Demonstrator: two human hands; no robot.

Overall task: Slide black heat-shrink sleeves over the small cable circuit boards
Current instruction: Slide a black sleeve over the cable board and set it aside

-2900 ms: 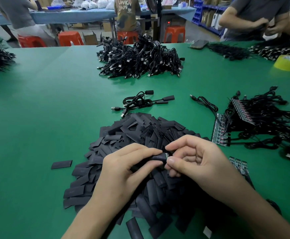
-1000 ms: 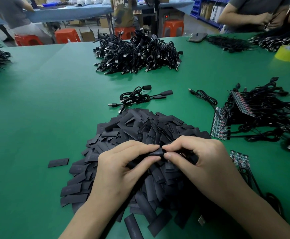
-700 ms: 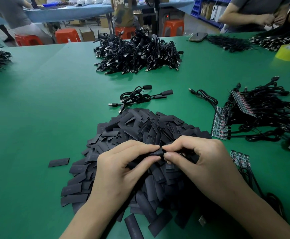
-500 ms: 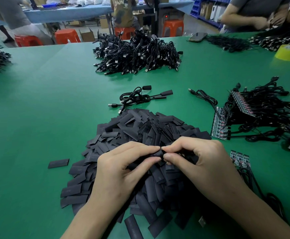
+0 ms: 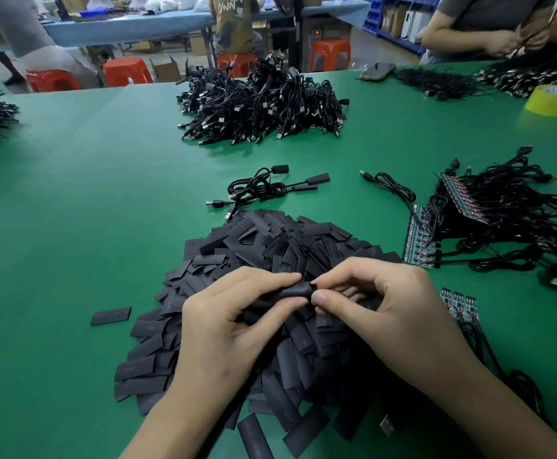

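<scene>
Presently held: one black heat-shrink sleeve (image 5: 295, 290), pinched between both hands just above the sleeve pile (image 5: 270, 246) at the near middle of the bench (image 5: 71, 210). The left hand (image 5: 234, 326) grips its left and middle part, fingers (image 5: 270, 279) curled over the top and thumb beneath. The right hand (image 5: 379, 313) pinches at its right end between thumb and forefinger, the remaining fingers curled in. The circuit board is not visible, so it is either inside the sleeve or behind the fingertips, and how far in cannot be told. Handling, by judgement: the sleeve is very light, thin-walled and soft, flattens under a squeeze, and is probably smooth enough to slip. It is best held by its long edges near the mouth so that the opening stays round. The board is likely stiff but delicate at its wire joints, so take it by its edges or by the cable just behind it. Beside the pile, to the left, lies a stray sleeve (image 5: 110, 315). Beyond the pile lie a few sleeved cables (image 5: 260, 190), and farther off a large cable heap (image 5: 260, 104). To the right are board panels with cables attached (image 5: 422, 240), and nearer, three joined boards (image 5: 459, 303). At the far right sits a yellow tape roll (image 5: 555, 100).
</scene>
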